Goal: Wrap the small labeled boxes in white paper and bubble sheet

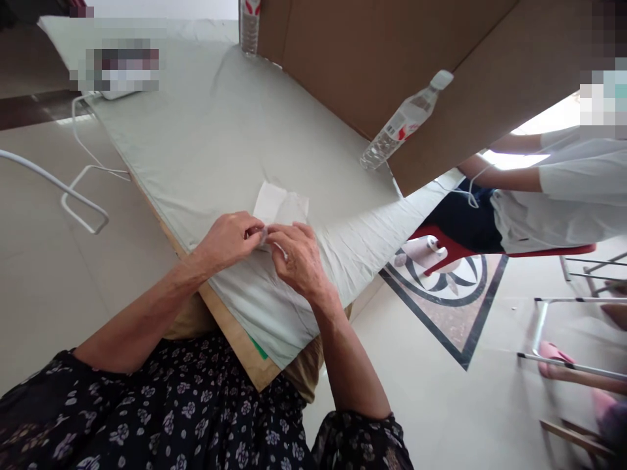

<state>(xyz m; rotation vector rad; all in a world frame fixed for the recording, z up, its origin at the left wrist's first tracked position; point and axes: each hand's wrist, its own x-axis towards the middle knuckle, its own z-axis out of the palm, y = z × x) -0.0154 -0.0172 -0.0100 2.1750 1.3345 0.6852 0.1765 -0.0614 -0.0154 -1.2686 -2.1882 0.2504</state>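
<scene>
My left hand [229, 240] and my right hand [297, 256] meet over the near corner of the cloth-covered table [230, 124]. Both are closed, thumb and fingertips pinched together. A small whitish, partly see-through piece [265, 233] shows between the fingertips of the two hands; its kind is too small to tell. Just beyond my fingers lies a creased white sheet [280, 201], like thin paper or tissue, flat on the cloth. My hands cover its near edge, so I cannot tell whether the small piece joins it.
A clear plastic bottle [404, 124] leans at the cardboard partition [362, 59], right of my hands. Another bottle [249, 29] stands at the partition's far end. A white cable [81, 134] hangs off the left edge. A person in a white sleeve [568, 170] sits at right.
</scene>
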